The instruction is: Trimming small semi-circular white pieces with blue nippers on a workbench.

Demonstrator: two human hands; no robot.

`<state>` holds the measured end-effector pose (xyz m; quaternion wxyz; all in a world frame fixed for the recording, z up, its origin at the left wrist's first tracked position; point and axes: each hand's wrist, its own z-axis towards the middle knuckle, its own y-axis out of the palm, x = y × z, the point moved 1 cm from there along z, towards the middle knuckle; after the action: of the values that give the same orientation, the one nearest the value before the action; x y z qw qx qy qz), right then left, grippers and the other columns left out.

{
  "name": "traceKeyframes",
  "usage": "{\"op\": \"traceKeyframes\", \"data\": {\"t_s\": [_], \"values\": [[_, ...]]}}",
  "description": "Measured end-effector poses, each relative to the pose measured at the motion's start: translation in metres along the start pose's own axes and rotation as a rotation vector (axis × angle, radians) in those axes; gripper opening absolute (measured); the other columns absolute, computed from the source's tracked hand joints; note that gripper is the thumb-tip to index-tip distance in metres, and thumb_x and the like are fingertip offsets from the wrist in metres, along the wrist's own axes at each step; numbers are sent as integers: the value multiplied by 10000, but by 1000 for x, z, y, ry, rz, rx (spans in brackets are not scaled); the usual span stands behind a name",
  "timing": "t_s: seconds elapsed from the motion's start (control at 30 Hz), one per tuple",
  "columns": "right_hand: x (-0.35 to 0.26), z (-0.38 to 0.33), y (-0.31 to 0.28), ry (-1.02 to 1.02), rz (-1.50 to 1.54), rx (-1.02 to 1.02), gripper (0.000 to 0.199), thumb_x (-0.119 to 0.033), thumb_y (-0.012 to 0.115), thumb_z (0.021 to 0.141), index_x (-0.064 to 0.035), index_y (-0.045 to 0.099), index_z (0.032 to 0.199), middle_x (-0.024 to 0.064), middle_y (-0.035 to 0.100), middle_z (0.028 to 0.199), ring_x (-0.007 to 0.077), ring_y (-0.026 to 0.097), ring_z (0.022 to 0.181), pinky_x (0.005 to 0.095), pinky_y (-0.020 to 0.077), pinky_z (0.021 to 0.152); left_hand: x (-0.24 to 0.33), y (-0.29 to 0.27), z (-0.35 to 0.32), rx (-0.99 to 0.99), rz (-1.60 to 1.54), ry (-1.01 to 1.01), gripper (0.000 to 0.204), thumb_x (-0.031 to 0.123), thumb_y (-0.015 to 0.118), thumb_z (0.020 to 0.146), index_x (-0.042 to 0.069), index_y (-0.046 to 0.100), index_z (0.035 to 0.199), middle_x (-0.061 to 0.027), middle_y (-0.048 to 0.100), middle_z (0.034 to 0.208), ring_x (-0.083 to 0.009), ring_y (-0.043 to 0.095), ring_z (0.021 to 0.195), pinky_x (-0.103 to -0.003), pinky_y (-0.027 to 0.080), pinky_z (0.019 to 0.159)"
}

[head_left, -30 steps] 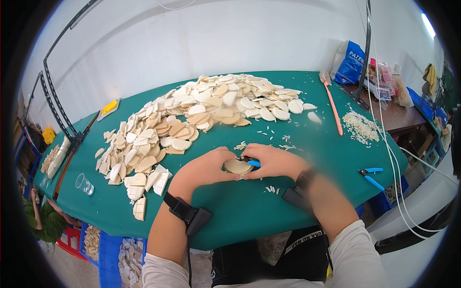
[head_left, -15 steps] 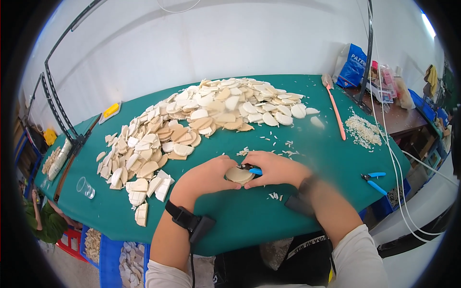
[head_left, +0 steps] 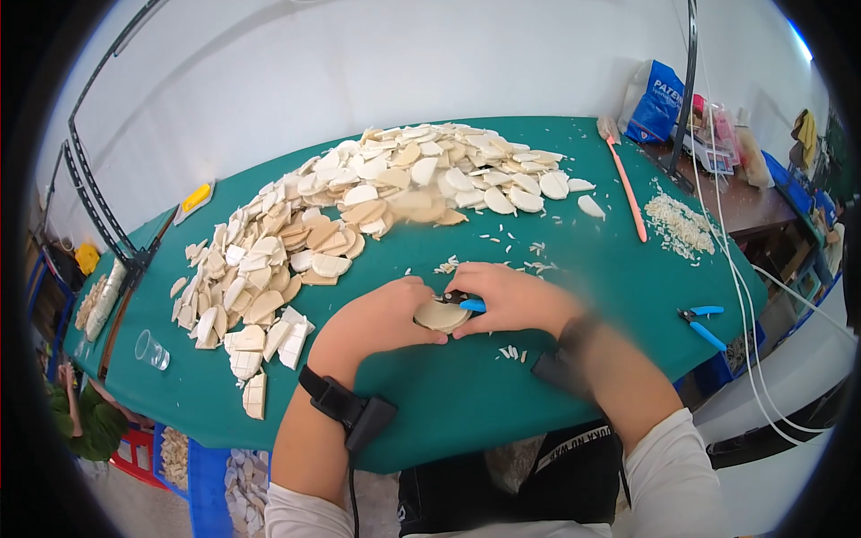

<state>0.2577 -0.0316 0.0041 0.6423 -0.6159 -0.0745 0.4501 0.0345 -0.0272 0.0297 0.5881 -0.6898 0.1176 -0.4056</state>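
Observation:
Near the front middle of the green table, my left hand [head_left: 390,312] grips a rounded, flat, cream-coloured piece [head_left: 441,316] by its left side. My right hand [head_left: 513,298] is closed on small blue-handled nippers [head_left: 473,306], whose dark jaws lie at the piece's upper edge. The right thumb rests by the piece's lower right edge, close to the left thumb. Whether the jaws bite into it, I cannot tell. Thin white slivers [head_left: 513,353] lie just below the right hand, and more slivers [head_left: 447,265] are scattered beyond both hands.
A large pile of flat cream pieces [head_left: 360,195] spreads across the back and left. At right lie a pink-handled brush [head_left: 628,190], a sliver heap [head_left: 680,226] and second blue-handled nippers [head_left: 704,328]. A clear cup [head_left: 152,350] stands left. White cables [head_left: 737,296] hang at right.
The whole view has shifted slightly, so the table sits higher in the picture. Both hands keep their holds; the nippers' jaws stay at the piece's upper edge.

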Motion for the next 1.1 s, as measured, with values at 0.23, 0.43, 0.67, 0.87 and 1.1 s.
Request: {"op": "traceKeyframes", "data": {"t_s": [0.23, 0.43, 0.67, 0.87, 1.1], "values": [[-3, -2, -10, 34, 108, 44, 512, -314, 836, 772, -8, 639, 1132, 106, 577, 1064, 269, 596, 1008, 362, 489, 857, 17, -16, -5, 42, -109, -55, 475, 363, 803, 797, 2, 677, 1079, -143, 612, 1068, -313, 614, 1005, -381, 498, 865], [-8, -3, -13, 39, 149, 59, 500, -314, 841, 765, -12, 638, 1108, 90, 550, 1028, 245, 578, 973, 351, 478, 836, 9, -13, -3, 31, -156, -13, 498, 371, 811, 793, 8, 679, 1109, -130, 615, 1068, -293, 617, 1000, -367, 501, 863], [-9, -4, -14, 55, 173, 59, 517, -313, 849, 756, -7, 620, 1104, 81, 535, 1032, 235, 564, 964, 344, 468, 825, 10, -15, -4, 43, -171, 12, 490, 354, 824, 780, 15, 691, 1108, -121, 627, 1075, -283, 609, 1034, -357, 495, 890], [-9, -3, -14, 91, 199, 6, 534, -309, 856, 752, -9, 612, 1119, 80, 522, 1062, 230, 553, 999, 341, 461, 848, 10, -17, -4, 15, -167, 26, 489, 380, 811, 798, 20, 700, 1108, -117, 626, 1090, -278, 604, 1043, -353, 490, 901], [-7, -3, -12, 69, 199, 37, 553, -311, 854, 753, -11, 597, 1140, 81, 514, 1069, 229, 548, 1004, 341, 458, 853, 9, -16, -4, 28, -200, -7, 515, 404, 807, 805, 22, 694, 1131, -110, 611, 1120, -271, 614, 1018, -345, 494, 884]]}}
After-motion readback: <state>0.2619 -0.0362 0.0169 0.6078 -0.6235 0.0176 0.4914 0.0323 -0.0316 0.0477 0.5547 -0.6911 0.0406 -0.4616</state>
